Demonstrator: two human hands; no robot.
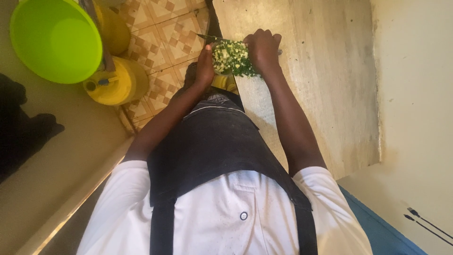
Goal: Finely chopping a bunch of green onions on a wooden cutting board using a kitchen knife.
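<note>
a: where's the chopped greens (231, 59)?

b: heaped at the table (321, 85) edge, cupped between both hands; left hand (205, 63) flat and open against one side, right hand (262, 47) curled over the other.

a: a knife (207, 37)?

b: only a thin dark blade tip shows; the rest is hidden. the pile looks fine, leafy, green and pale.

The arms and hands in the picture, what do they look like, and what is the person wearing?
Both arms are bare from above the elbow down to the hands. The left hand and right hand wear no gloves, and no rings or watch can be seen. The short sleeves are white, part of a white shirt with a round button. Over it hangs a dark apron with dark straps.
</note>
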